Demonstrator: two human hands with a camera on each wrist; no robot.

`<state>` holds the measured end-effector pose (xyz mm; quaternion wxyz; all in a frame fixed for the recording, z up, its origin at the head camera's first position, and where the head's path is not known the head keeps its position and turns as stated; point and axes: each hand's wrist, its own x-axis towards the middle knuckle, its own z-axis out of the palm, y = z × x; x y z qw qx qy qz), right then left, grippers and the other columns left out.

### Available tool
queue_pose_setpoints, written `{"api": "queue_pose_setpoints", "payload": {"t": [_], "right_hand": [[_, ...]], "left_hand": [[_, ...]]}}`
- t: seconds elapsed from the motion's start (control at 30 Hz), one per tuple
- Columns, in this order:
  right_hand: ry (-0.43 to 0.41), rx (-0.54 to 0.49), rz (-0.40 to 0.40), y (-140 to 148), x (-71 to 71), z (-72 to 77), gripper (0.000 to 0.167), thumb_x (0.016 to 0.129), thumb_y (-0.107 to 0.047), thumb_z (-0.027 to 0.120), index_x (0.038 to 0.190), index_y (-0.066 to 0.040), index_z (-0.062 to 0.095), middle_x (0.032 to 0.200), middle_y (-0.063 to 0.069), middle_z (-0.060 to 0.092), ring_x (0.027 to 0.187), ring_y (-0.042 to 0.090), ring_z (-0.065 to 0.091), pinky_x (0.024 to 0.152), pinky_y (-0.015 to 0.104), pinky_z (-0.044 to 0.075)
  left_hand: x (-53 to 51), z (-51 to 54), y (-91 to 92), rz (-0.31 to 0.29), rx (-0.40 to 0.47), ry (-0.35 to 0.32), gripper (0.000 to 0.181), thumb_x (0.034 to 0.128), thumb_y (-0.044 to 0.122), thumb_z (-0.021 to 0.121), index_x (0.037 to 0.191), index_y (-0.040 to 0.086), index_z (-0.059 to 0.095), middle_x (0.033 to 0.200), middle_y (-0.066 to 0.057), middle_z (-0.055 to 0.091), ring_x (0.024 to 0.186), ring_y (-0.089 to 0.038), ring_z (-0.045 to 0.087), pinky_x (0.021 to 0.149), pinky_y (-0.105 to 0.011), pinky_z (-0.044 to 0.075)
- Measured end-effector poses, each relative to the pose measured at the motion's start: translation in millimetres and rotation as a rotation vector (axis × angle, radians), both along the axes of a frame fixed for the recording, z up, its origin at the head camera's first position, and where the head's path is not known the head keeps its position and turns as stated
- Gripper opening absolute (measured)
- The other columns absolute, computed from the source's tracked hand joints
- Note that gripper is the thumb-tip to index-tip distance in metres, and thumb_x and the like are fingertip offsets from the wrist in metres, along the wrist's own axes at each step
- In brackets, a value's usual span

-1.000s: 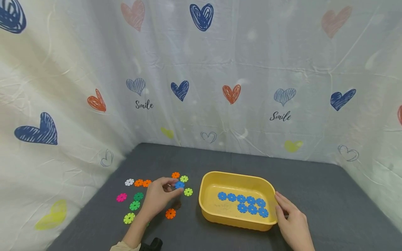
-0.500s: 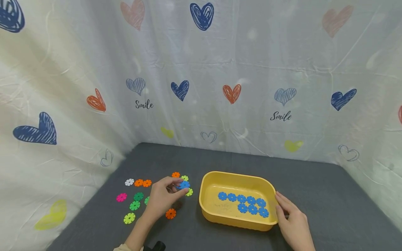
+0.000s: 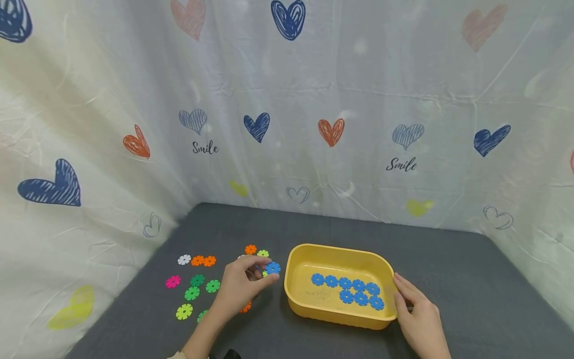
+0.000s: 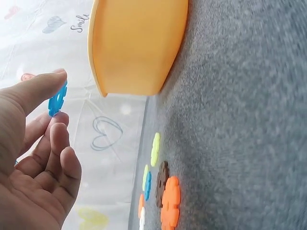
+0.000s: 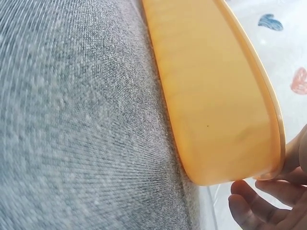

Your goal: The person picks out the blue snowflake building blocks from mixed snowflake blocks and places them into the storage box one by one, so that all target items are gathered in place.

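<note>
My left hand (image 3: 239,285) pinches a blue snowflake disc (image 3: 273,268) between thumb and fingertips, just left of a yellow plastic basin (image 3: 334,317). In the left wrist view this blue disc (image 4: 58,99) is held above the table, its other fingers curled loosely below. My right hand (image 3: 420,315) grips the basin's right end at the rim. The right wrist view has the thumb over the rim and fingers against the outside. Several blue snowflake discs (image 3: 345,283) lie flat in two rows on the basin floor.
Left of the basin, loose discs lie on the dark grey table (image 3: 430,264): white (image 3: 184,260), pink (image 3: 173,281), green (image 3: 213,286), orange (image 3: 250,249) and yellow-green (image 3: 184,312). A brown disc (image 4: 162,184) shows in the left wrist view. A heart-printed curtain (image 3: 358,89) hangs behind.
My left hand has moved right towards the basin, carrying the blue disc up from among the loose discs. The right hand and basin stay in place.
</note>
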<state>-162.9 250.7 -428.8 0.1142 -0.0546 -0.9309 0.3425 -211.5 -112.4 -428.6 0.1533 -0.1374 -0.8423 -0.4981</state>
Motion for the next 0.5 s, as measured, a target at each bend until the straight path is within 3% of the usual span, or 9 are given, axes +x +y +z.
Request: {"api": "queue_pose_setpoints", "payload": {"t": [0.5], "right_hand": [[0.010, 0.014, -0.012, -1.0, -0.7, -1.8, 0.043, 0.100, -0.007, 0.053, 0.142, 0.002, 0.049, 0.147, 0.017, 0.045, 0.104, 0.026, 0.060, 0.076, 0.038, 0.052]], "left_hand": [[4.9, -3.3, 14.7, -0.074, 0.000, 0.026, 0.031, 0.0757, 0.031, 0.087, 0.102, 0.021, 0.074, 0.081, 0.003, 0.062, 0.068, -0.011, 0.057, 0.061, -0.026, 0.052]]}}
